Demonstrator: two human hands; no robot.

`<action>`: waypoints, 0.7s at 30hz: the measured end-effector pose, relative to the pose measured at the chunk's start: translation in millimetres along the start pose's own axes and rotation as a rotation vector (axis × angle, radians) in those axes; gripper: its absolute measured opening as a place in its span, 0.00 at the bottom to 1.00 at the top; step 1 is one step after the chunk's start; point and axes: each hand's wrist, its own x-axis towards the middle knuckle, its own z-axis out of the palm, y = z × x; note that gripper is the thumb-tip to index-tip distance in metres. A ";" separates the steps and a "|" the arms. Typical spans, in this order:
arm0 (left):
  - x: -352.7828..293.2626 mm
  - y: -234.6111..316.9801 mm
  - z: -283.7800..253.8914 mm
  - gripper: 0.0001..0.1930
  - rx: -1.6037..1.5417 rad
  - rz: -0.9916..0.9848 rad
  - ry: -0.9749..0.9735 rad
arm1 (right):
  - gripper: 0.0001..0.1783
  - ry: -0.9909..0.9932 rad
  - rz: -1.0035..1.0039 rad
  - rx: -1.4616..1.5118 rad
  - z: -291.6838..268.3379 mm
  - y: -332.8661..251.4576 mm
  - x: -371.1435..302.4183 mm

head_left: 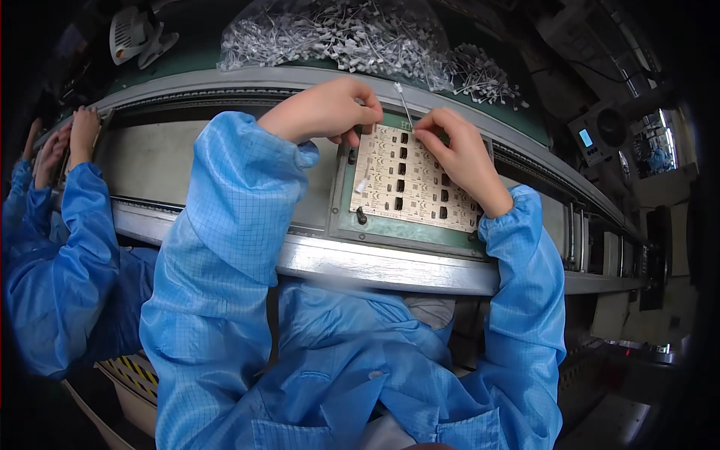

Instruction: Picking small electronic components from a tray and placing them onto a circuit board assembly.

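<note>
The pale circuit-board panel [386, 176] sat in a green tray [416, 233]. Over it, the right hand [459, 148] pinched a thin cable [404, 103]; the left hand's [330, 107] grip I couldn't tell. Behind, a clear bag [416, 34] bulged with white-tipped cables [330, 37].

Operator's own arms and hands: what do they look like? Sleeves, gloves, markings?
Left hand and right hand: bare, no gloves. Left sleeve and right sleeve: long, loose, shiny blue fabric with a fine dark grid, gathered at the wrists. No cables visible on either arm.
</note>
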 end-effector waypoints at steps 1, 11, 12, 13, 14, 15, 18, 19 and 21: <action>-1.2 -0.1 2.2 0.11 -0.013 0.016 0.008 | 0.06 -0.012 0.001 0.000 2.2 1.6 -0.3; 1.4 -9.5 1.5 0.12 0.041 0.027 0.125 | 0.05 -0.057 0.287 0.113 11.6 2.9 -3.0; 1.4 -7.0 2.1 0.12 0.029 0.033 0.118 | 0.05 -0.058 0.294 0.113 10.7 4.0 -4.3; 1.8 -6.3 1.5 0.13 0.027 0.059 0.104 | 0.05 -0.048 0.276 0.110 9.8 5.3 -5.8; 2.1 -4.6 1.4 0.13 0.026 0.059 0.096 | 0.05 -0.036 0.259 0.106 8.6 6.1 -7.5; 0.6 -4.7 0.7 0.13 -0.012 0.059 0.085 | 0.05 -0.039 0.261 0.111 9.9 4.2 -7.7; -1.1 -5.2 1.0 0.14 -0.074 0.052 0.068 | 0.05 -0.002 0.137 -0.073 10.6 -4.0 -7.9; -3.5 -2.8 1.9 0.14 -0.100 0.038 0.074 | 0.04 0.015 0.072 -0.163 10.0 -5.9 -8.5; -4.2 -1.1 3.8 0.14 -0.127 0.021 0.078 | 0.04 0.029 0.009 -0.252 10.2 -6.7 -10.1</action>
